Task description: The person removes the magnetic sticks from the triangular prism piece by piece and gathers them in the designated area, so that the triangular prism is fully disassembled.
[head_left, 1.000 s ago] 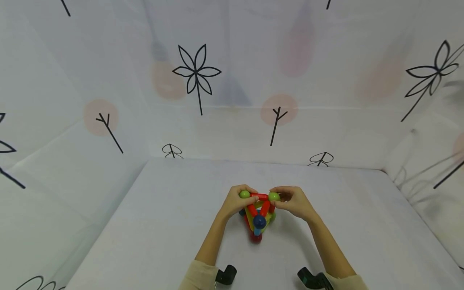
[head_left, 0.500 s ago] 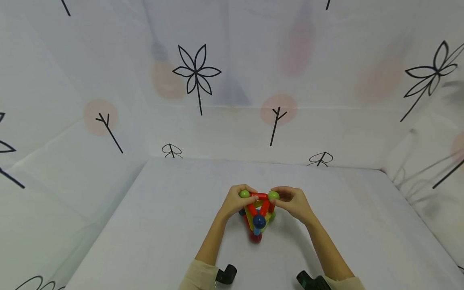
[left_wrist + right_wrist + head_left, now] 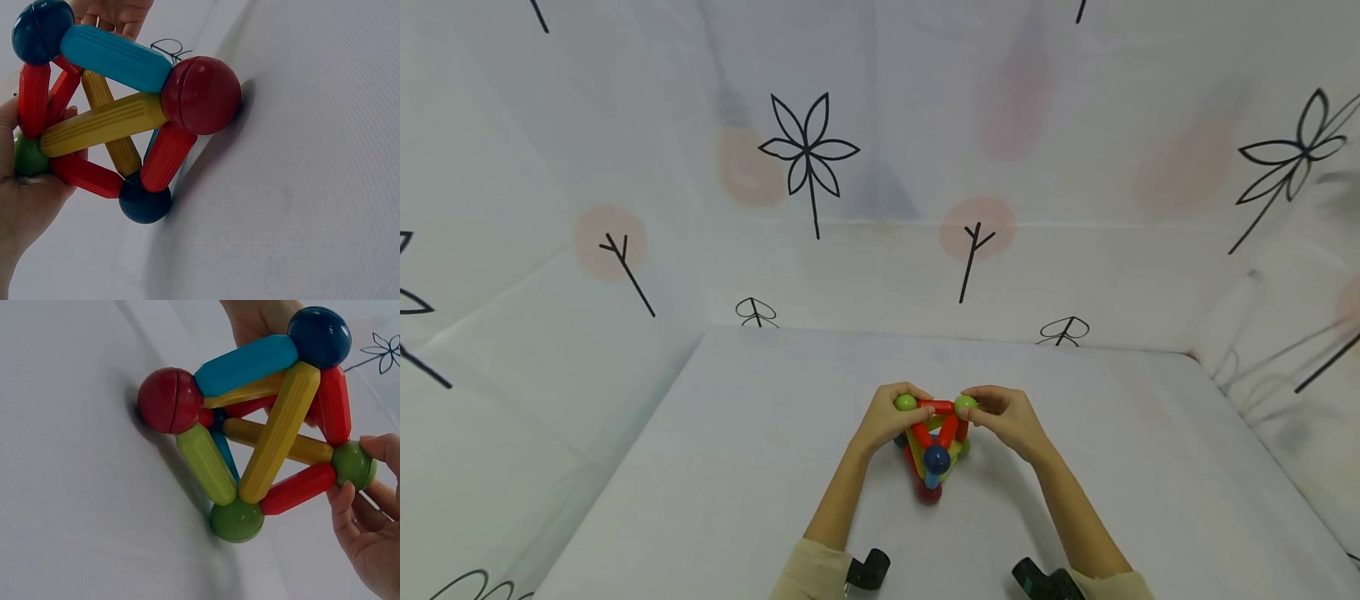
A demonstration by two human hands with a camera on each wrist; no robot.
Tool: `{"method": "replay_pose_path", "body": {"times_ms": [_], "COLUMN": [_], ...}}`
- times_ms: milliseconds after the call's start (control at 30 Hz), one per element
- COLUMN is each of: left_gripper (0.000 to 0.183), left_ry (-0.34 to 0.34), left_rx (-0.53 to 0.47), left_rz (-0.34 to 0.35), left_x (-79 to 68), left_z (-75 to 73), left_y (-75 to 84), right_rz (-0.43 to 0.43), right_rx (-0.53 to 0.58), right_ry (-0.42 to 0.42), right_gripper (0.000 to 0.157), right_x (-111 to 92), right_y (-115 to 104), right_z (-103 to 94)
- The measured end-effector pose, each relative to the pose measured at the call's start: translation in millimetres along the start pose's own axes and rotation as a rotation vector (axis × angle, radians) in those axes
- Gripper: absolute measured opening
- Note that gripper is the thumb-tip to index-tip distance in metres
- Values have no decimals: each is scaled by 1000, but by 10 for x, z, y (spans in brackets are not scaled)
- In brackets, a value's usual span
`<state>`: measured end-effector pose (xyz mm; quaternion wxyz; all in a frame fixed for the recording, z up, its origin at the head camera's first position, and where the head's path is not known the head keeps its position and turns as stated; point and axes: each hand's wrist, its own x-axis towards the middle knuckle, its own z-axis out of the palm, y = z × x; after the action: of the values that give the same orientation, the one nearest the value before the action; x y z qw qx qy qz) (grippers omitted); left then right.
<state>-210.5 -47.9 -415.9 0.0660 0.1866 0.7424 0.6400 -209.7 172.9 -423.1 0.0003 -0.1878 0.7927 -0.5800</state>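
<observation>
forearms (image 3: 840, 498) converge; left hand (image 3: 884, 419) and right hand (image 3: 1013, 421) each pinch a green ball (image 3: 906, 402) between fingers (image 3: 343, 507); the toy frame (image 3: 936, 459) is on the worktop (image 3: 760, 467), well short of its far edge (image 3: 937, 337), room either side.

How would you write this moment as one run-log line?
left grip: holds green ball | right grip: holds other green ball | red rod: between both balls
</observation>
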Motion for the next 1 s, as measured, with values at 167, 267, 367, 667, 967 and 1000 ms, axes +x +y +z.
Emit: {"method": "replay_pose_path", "body": {"times_ms": [167, 267, 367, 667, 967, 1000], "left_gripper": [22, 23, 23, 24, 22, 22], "left_ry": [0, -5, -4, 3, 23, 28], "left_rx": [-16, -34, -38, -25, -18, -14], "left_rz": [12, 14, 13, 20, 38, 42], "left_x": [0, 6, 14, 9, 90, 106], "left_z": [-5, -7, -8, -13, -2, 3], "left_y": [-5, -13, -22, -7, -219, -264], "right_rz": [5, 13, 27, 33, 56, 61], "right_rx": [-18, -14, -2, 40, 37, 31], "right_ry": [-11, -9, -5, 6, 88, 102], "right_gripper": [25, 25, 25, 25, 30, 30], "right_x": [-16, -13, -4, 66, 77, 74], "right_y": [-120, -131, -121, 155, 211, 205], "right_z": [2, 3, 3, -8, 52, 61]}}
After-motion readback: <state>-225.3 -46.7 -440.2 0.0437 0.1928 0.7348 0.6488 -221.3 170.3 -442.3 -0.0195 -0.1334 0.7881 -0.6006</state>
